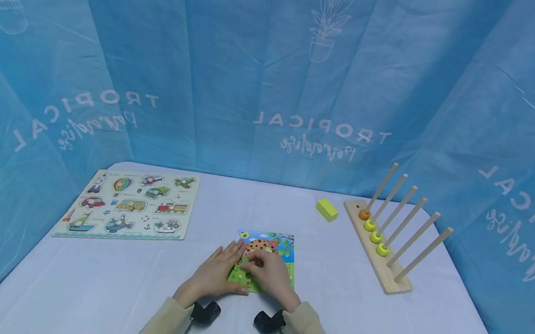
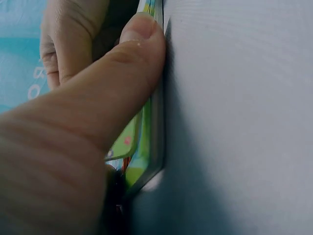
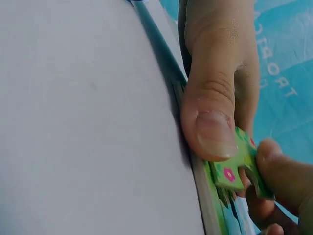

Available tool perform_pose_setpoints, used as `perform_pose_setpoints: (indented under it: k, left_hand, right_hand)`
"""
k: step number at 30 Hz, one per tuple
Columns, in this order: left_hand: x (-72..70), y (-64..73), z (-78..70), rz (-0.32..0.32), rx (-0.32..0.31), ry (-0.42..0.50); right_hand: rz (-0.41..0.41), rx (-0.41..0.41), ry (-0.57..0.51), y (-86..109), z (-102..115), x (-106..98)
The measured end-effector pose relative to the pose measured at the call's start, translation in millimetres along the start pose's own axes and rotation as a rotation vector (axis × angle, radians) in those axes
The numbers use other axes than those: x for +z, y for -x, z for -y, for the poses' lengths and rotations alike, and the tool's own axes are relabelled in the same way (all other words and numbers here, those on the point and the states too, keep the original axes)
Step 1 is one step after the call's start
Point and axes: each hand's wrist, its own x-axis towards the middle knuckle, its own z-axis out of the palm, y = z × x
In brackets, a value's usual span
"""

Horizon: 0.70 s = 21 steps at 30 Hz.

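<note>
A small picture puzzle (image 1: 288,248) with a spotted orange animal, blue sky and green grass lies at the front middle of the table. Along its left side my left hand (image 1: 219,274) rests with straight fingers, the thumb against the near edge. Over the lower half of the picture, my right hand (image 1: 270,275) has its fingers curled and pinches a green puzzle piece (image 3: 229,175) with pink flowers and a curved notch. In the right wrist view the left thumb (image 3: 215,120) overlaps this piece. The right hand hides the middle of the picture.
To the left lies a vehicle puzzle board (image 1: 141,221). A yellow-green block (image 1: 327,210) sits behind and right of the small puzzle. Farther right stands a wooden peg rack (image 1: 398,284) with tall pegs, one orange bead and 3 yellow ones. Blue curtains (image 1: 228,77) enclose the table.
</note>
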Motion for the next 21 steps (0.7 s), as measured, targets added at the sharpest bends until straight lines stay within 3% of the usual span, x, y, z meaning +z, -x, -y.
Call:
perform_pose_setpoints:
  k: [8,13,18,21]
  left_hand:
    - [2.1,-2.5,-0.2,-0.006,0.008,-0.009]
    - [2.7,-3.3,0.1,-0.003,0.017,-0.012]
    - [3.0,-2.5,0.4,0.007,0.021,-0.008]
    - [3.4,-1.8,1.0,0.006,0.014,-0.004]
  right_hand:
    - [0.024,0.0,0.083,-0.5,-0.3,-2.1]
    - [-0.01,-0.026,0.13,2.7,-2.2,-0.5]
    - [-0.056,-0.064,0.103,4.7,-5.2,3.1]
    - [-0.018,-0.057,0.031,3.9,-6.7,0.4]
